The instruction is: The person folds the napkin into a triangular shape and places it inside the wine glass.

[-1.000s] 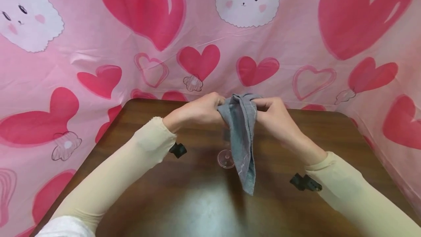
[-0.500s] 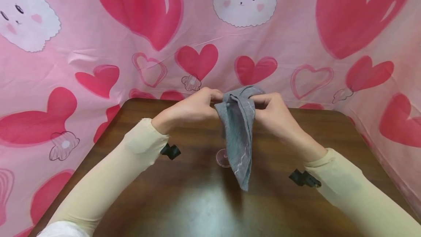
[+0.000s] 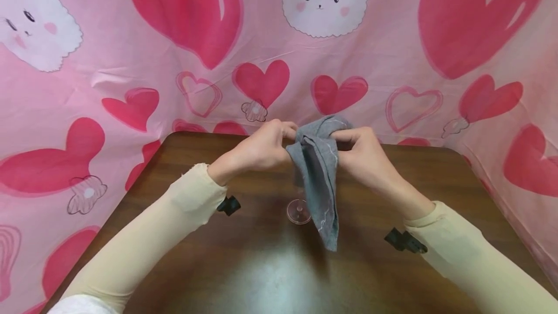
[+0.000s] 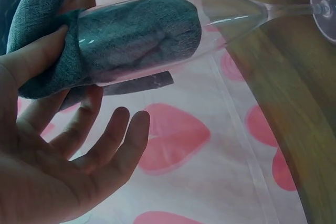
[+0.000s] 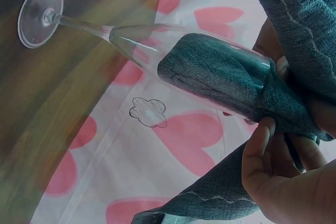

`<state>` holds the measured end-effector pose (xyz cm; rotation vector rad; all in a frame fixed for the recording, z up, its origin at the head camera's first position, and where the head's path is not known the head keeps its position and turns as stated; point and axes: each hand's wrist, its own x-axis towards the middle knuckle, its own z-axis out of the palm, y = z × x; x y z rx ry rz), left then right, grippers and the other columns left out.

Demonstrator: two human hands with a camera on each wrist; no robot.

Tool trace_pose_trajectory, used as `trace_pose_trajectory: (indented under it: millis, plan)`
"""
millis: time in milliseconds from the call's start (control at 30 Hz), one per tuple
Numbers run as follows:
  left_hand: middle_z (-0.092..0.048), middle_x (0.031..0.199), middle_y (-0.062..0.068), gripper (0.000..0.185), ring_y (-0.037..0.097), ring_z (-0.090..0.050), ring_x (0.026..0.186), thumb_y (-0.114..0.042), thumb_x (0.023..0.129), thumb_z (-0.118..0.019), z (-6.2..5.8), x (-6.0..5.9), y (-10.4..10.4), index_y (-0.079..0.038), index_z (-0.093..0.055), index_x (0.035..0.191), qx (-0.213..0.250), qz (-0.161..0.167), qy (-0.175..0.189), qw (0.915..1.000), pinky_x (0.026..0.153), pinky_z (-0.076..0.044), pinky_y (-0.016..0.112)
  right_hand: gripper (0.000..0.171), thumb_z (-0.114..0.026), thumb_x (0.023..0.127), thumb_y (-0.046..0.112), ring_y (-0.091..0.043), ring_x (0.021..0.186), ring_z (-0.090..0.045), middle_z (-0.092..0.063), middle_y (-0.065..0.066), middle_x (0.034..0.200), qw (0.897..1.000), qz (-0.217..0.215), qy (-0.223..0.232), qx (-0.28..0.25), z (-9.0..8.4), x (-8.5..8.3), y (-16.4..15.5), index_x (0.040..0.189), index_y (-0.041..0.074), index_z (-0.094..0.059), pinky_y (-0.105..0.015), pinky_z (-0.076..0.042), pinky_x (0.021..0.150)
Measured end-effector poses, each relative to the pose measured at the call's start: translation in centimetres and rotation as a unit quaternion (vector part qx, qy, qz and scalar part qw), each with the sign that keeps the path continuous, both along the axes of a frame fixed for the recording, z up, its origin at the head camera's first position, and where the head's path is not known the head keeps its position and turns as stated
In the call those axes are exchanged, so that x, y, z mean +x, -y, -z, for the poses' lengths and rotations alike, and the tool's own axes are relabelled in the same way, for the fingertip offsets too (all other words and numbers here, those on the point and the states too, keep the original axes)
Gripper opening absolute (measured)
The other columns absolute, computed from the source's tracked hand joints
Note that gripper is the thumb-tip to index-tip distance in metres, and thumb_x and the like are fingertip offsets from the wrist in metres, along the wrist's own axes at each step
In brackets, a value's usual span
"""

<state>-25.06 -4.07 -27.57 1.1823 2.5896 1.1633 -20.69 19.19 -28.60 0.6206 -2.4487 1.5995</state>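
Both hands have dipped slightly lower in the head view since half a second ago, and the hanging tail of the grey cloth (image 3: 320, 178) now reaches a little further down the frame.

At the centre of the head view, the left hand (image 3: 261, 148) and right hand (image 3: 364, 156) meet above the far edge of a dark wooden table (image 3: 244, 265). Between them they hold the cloth and a clear stemmed glass (image 4: 210, 22). Only the round foot of the glass shows in the head view, just left of the cloth's tail.

The left wrist view shows the glass lying sideways across the top of the frame, its bowl stuffed with cloth. The left thumb presses cloth against the rim at upper left; the other fingers (image 4: 113, 145) are spread loosely below, touching nothing.

In the right wrist view the glass runs from its foot at upper left to its rim at centre right. The right hand, at lower right, has its fingers (image 5: 260, 150) curled round the bunched cloth at the rim.

Behind the table hangs a pink backdrop (image 3: 131, 38) printed with red hearts and white bunnies.
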Motion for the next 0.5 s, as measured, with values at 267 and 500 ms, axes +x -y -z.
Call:
trace_pose_trajectory:
  millis: [267,500]
  plan:
    - [-0.069,0.102,0.002,0.001,0.017,-0.059,0.093,-0.009,0.082,-0.080,0.31,0.10,-0.42,-0.008,-0.080,0.081,-0.022,-0.002,-0.036,0.9991,0.083,-0.048,0.028,0.007,-0.081,0.088,0.006,-0.016,0.076,-0.057,-0.069,-0.002,0.077,1.000,-0.007,0.008,-0.001,0.54,0.21,-0.15,0.095,0.003,-0.083,-0.026,-0.050,0.065]
    - [-0.069,0.113,0.005,0.005,0.019,-0.062,0.103,-0.010,0.080,-0.079,0.16,-0.06,-0.47,-0.010,-0.077,0.075,-0.054,-0.012,-0.029,0.9980,0.085,-0.049,0.028,0.005,-0.079,0.089,0.004,-0.017,0.077,-0.057,-0.068,-0.002,0.077,1.000,-0.016,0.009,-0.015,0.94,0.15,0.01,0.093,0.003,-0.082,-0.026,-0.050,0.064]
